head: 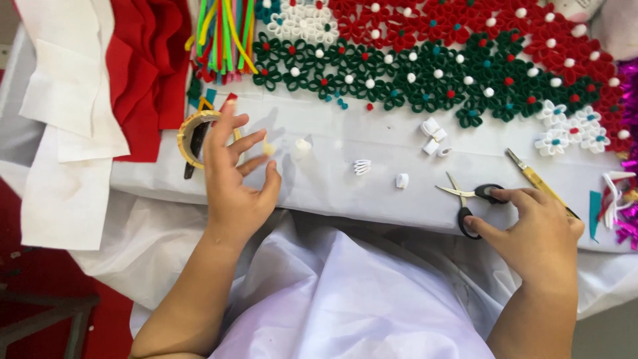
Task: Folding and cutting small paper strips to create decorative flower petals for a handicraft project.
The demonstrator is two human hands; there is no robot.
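My left hand (pixel 232 176) hovers over the white-covered table (pixel 372 193) with its fingers spread, holding nothing. A tiny pale piece (pixel 268 149) lies just off its fingertips, and a roll of tape (pixel 193 136) is beside it. My right hand (pixel 535 233) rests on the black handles of a pair of scissors (pixel 468 196) lying open on the table, thumb and forefinger touching the loops. Small white rolled paper pieces (pixel 432 136) lie between the two hands.
A mat of red, green and white paper flowers with pompoms (pixel 465 60) fills the far side. Coloured straws (pixel 222 36) and red and white felt (pixel 143 73) lie at the far left. A yellow craft knife (pixel 535 179) and purple tinsel (pixel 628 166) are at the right.
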